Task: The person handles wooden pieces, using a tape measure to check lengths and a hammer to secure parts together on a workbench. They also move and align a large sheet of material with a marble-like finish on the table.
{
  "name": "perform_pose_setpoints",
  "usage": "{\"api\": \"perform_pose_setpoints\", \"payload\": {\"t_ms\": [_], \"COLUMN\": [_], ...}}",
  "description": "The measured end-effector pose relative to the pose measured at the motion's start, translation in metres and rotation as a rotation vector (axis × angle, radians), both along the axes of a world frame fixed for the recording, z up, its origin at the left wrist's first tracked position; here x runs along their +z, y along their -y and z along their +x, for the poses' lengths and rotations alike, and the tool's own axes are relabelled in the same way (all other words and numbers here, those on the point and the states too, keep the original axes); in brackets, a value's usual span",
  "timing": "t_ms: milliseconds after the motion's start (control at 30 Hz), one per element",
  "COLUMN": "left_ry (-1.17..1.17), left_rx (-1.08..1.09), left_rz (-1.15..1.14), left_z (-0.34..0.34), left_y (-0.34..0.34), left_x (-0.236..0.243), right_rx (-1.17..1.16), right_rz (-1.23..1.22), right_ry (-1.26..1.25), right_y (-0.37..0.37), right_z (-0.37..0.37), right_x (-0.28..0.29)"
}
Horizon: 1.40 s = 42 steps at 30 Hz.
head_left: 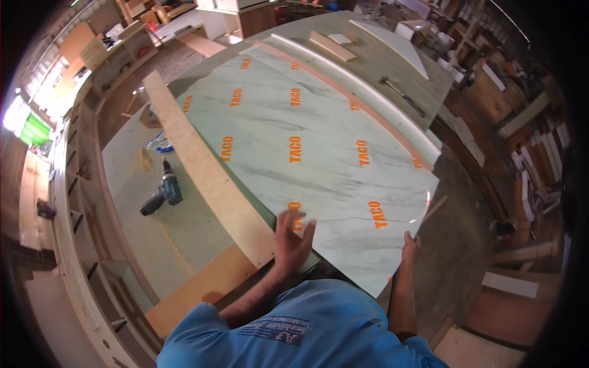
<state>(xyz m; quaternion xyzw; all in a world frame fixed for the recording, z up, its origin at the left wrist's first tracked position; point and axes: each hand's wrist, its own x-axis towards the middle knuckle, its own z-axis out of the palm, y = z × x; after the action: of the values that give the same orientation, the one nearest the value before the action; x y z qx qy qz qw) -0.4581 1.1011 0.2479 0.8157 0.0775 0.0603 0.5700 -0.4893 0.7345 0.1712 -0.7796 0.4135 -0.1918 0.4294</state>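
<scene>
A large white panel (pixel 319 178) with grey marbling and repeated orange printing lies across the worktable. My left hand (pixel 291 242) is at its near left edge, fingers apart, beside the end of a long pale board (pixel 202 172). My right hand (pixel 410 245) grips the panel's right edge, fingers partly hidden. A cordless drill (pixel 162 193) lies to the left of the board, near some sawdust (pixel 147 159). A reddish strip (pixel 380 119) and a white strip (pixel 399 107) run along the panel's far right side.
Behind these, a grey sheet (pixel 392 92) carries wood pieces (pixel 331 43) and a hammer-like tool (pixel 402 95). An open wooden shelving frame (pixel 104 294) runs along the left. Stacked boards and offcuts (pixel 521 282) crowd the right. An orange-tan board (pixel 190 288) is at the table's near left.
</scene>
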Motion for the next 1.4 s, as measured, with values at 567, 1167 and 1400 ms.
{"api": "perform_pose_setpoints", "payload": {"t_ms": [567, 1167, 1400], "left_ry": [-0.230, -0.083, -0.530], "left_rx": [0.688, 0.269, 0.133], "left_rz": [0.714, 0.140, -1.065], "left_z": [0.165, 0.024, -0.015], "left_y": [-0.193, -0.045, 0.023], "left_x": [-0.037, -0.030, -0.023], "right_rx": [0.010, -0.013, 0.008], "right_rz": [0.058, 0.244, 0.279], "right_ry": [-0.140, 0.129, 0.252], "right_y": [-0.011, -0.097, -0.125], "right_z": [0.013, 0.091, 0.140], "right_x": [-0.014, -0.033, -0.059]}}
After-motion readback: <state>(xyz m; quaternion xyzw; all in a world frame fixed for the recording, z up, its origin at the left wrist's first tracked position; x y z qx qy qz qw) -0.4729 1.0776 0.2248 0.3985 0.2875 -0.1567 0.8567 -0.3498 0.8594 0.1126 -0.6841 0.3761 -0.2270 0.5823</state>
